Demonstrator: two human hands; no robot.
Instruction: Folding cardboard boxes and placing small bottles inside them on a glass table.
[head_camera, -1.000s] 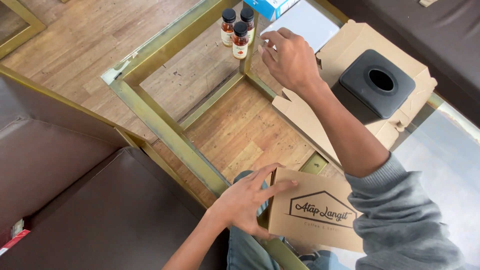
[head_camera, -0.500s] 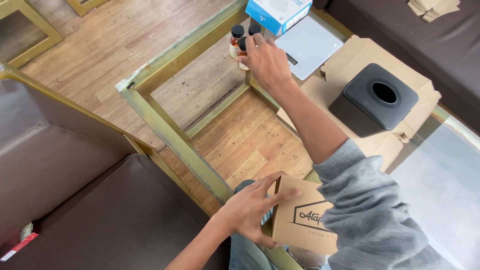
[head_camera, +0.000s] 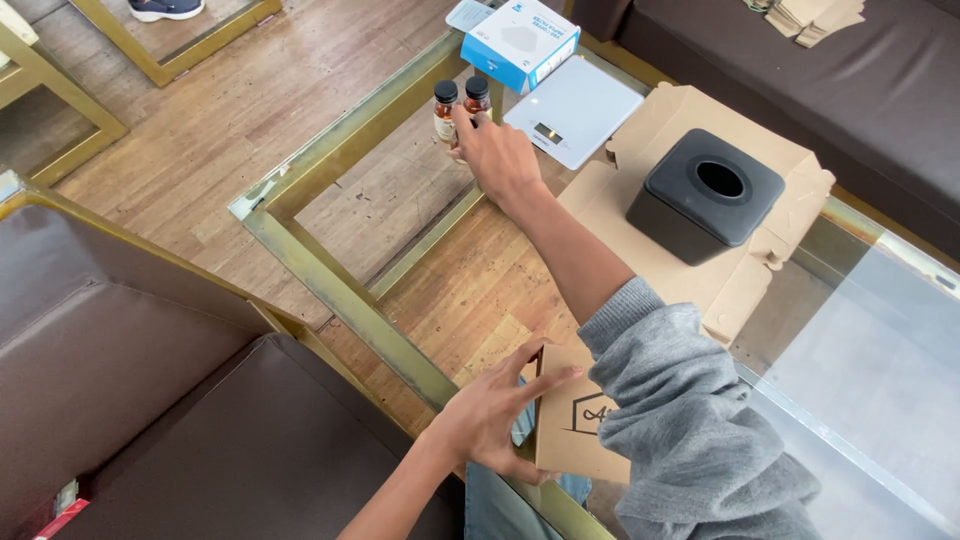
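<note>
At twelve o'clock on the glass-topped, brass-framed counter (head_camera: 330, 290) our right hand (head_camera: 497, 158) reaches out with fingers curled at two small brown glass bottles with black caps (head_camera: 460, 108). Our fingertips touch the nearer bottle, but we cannot tell whether the grip has closed round it. Both bottles stand upright, side by side, touching each other.

At six o'clock our left hand (head_camera: 497, 415) rests open, fingers spread, against the side of a small brown cardboard box with a printed house outline (head_camera: 572, 422), steadying it at the counter's near edge. Our grey sleeve (head_camera: 690, 420) covers part of that box.

Just past the bottles, at twelve o'clock, lies a blue and white carton (head_camera: 520, 42), and just beside it at one o'clock a flat white kitchen scale (head_camera: 575, 108), close to our right wrist. At two o'clock a black, square, rounded holder with a round hole in its top (head_camera: 705, 195) sits on an unfolded brown cardboard sheet (head_camera: 650, 120); our right forearm passes along the sheet's left edge. A dark brown sofa (head_camera: 170, 400) fills eight o'clock, and another (head_camera: 880, 90) runs along the upper right.
</note>
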